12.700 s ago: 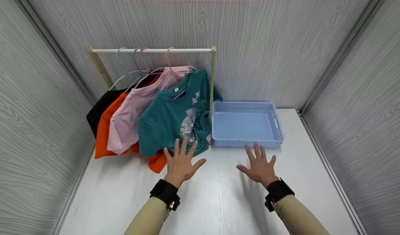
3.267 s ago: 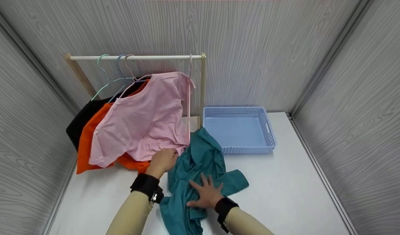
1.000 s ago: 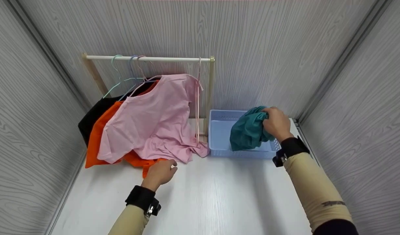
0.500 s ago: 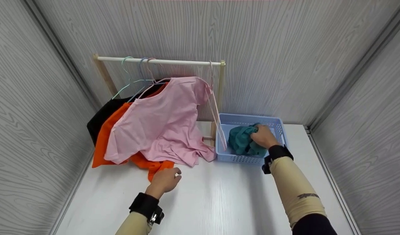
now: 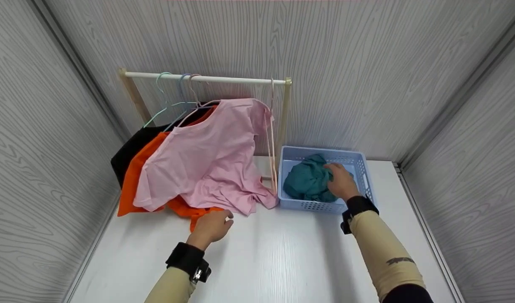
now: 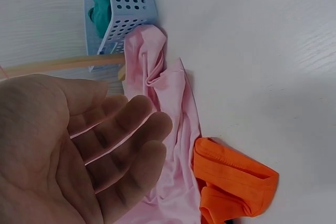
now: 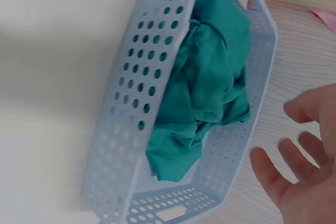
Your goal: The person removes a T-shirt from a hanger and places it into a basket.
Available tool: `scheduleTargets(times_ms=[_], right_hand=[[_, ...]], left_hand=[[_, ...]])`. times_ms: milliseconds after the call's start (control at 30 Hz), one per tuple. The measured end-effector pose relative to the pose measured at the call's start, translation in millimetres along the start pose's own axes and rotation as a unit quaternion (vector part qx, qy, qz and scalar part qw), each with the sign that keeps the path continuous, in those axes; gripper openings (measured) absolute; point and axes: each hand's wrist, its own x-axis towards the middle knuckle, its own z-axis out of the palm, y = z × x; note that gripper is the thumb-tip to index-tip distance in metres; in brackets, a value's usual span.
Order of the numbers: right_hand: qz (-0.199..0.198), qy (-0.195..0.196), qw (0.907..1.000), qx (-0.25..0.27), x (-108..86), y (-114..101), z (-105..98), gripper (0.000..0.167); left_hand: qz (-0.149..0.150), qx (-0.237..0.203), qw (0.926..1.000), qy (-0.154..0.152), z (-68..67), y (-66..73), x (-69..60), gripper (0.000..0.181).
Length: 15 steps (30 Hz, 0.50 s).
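Note:
A crumpled teal shirt (image 5: pixel 308 179) lies in the blue perforated basket (image 5: pixel 308 205). My right hand (image 5: pixel 343 183) hovers over the basket's right part with fingers parted and loosely bent. In the right wrist view a gap separates that hand (image 7: pixel 310 161) from the teal cloth (image 7: pixel 215 66), and nothing is in it. My left hand (image 5: pixel 213 227) is held above the table by the orange shirt's lower end, fingers loosely curled. The left wrist view shows the palm of this hand (image 6: pixel 89 156) holding nothing. A pink shirt (image 5: pixel 198 160) hangs frontmost on the rack.
From the rack's white bar (image 5: pixel 236 80) also hang an orange shirt (image 5: pixel 135 189) and a black shirt (image 5: pixel 129 151). A bare pink hanger (image 5: pixel 272 160) dangles at the bar's right end, beside the basket. Grey wood-grain walls enclose the white table (image 5: pixel 274 261).
The teal shirt, first on the rack, then on the table, was carried into the basket by my right hand, which has let go. The bare hanger has swung back left. My left hand stays nearly still.

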Motion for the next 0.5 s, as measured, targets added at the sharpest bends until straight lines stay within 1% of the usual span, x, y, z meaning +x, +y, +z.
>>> scheduleTargets(times_ms=[67,133,167,233,300,333,400,500], right_hand=[[0.0,-0.036,0.9993,-0.003,-10.2,1.1,3.3,0.053],[-0.015,-0.067,0.9976,-0.008,-21.3,0.3,7.3,0.051],[-0.019,-0.079,0.9967,-0.009,-26.6,-0.5,9.5,0.049],[-0.041,-0.094,0.9946,-0.015,-37.0,-2.0,14.7,0.046],[-0.066,-0.104,0.9922,-0.02,-46.4,-3.3,19.8,0.043],[-0.07,-0.108,0.9915,-0.019,-50.9,-3.8,22.2,0.042],[-0.076,-0.119,0.9899,-0.015,-59.5,-4.6,26.0,0.042],[-0.073,-0.135,0.9881,-0.015,-70.8,-6.7,29.8,0.041]], left_hand=[[0.002,0.002,1.0,0.002,-4.0,0.5,1.9,0.022],[0.004,0.002,1.0,0.005,-10.4,0.3,3.8,0.023],[0.003,0.001,1.0,0.004,-15.4,0.1,4.5,0.023],[0.002,0.002,1.0,0.004,-28.6,-0.7,6.4,0.026],[0.001,0.003,1.0,0.008,-45.8,-1.9,8.9,0.027],[0.0,0.005,0.9999,0.011,-55.1,-2.8,10.1,0.028],[-0.003,0.012,0.9999,0.011,-76.3,-3.1,12.3,0.032],[-0.013,0.018,0.9997,0.013,-108.8,-3.0,14.2,0.036]])
